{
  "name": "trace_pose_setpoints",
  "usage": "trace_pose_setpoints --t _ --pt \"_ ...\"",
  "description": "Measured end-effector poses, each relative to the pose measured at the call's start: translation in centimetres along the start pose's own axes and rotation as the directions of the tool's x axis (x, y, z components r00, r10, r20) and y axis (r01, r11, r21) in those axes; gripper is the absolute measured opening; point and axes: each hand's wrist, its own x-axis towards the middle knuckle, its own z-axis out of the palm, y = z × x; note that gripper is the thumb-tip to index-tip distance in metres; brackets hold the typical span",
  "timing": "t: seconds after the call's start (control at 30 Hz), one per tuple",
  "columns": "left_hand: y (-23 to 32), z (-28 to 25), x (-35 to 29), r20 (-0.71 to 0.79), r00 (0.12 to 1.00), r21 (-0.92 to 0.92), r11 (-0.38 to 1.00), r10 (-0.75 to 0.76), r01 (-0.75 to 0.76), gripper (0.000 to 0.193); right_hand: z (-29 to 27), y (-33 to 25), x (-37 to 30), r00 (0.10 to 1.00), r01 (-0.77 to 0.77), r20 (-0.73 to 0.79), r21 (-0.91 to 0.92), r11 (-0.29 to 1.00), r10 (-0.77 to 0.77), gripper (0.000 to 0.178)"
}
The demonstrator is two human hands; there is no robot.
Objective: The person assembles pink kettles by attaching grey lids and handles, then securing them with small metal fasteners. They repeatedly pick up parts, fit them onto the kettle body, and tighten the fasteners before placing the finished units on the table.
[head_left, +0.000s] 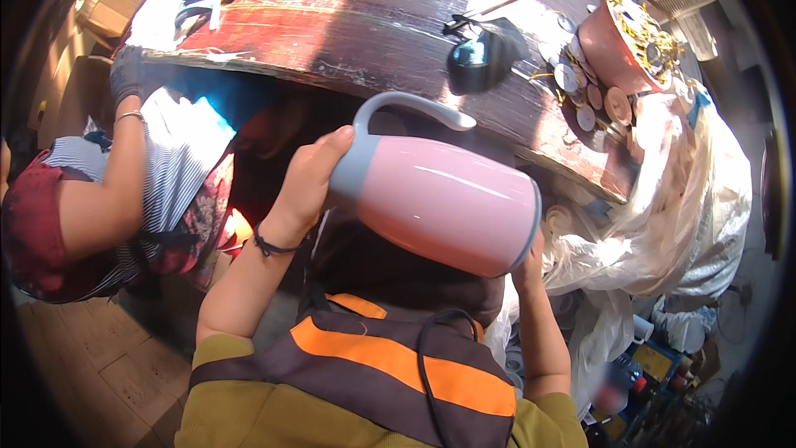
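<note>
A pink thermos jug (448, 199) with a grey-blue collar and a curved handle lies on its side in the air above my lap, short of the table edge. My left hand (311, 174) is closed around the grey collar end, its thumb near the root of the handle. At the other end, my right hand (533, 253) grips the dark-rimmed base; most of its fingers are hidden behind the jug. The handle points up and to the right, and neither hand touches it.
Ahead stands a worn dark red table (390, 25) with a black lamp-like tool (485, 54). A pink bucket (618, 41) holds yellow-edged pieces, with round discs (584, 99) beside it. Clear plastic bags (663, 199) hang at right. Another person (108, 191) sits at left, one gloved hand at the table.
</note>
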Motion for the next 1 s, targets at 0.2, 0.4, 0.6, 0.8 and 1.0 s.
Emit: trace_pose_setpoints --t 0.2,0.4,0.6,0.8,1.0 --pt "1.4 -1.7 2.0 0.302 0.881 0.314 0.834 0.365 -0.453 0.054 2.1 0.0 -0.2 0.941 -0.276 -0.093 0.345 0.897 0.325 0.045" --pt "2.4 -0.8 2.7 0.214 0.975 -0.126 0.988 -0.065 0.093 0.055 4.0 -2.3 -0.2 0.941 0.270 -0.109 -0.331 0.904 -0.321 0.052" --pt "4.8 -1.2 4.0 0.467 0.884 0.210 0.969 0.020 -0.133 0.069 2.9 3.9 -0.2 0.829 -0.559 0.226 0.378 0.738 0.512 0.029" --pt "8.8 2.0 3.3 0.485 0.867 0.566 0.798 -0.118 -0.208 0.042 -6.9 -2.0 2.4 0.923 -0.058 -0.382 -0.020 0.998 0.046 0.019" --pt "7.8 6.7 5.1 0.650 0.667 0.681 0.670 -0.365 -0.296 0.043 -16.8 -4.5 6.5 0.759 0.040 -0.532 -0.539 0.841 -0.377 0.019"
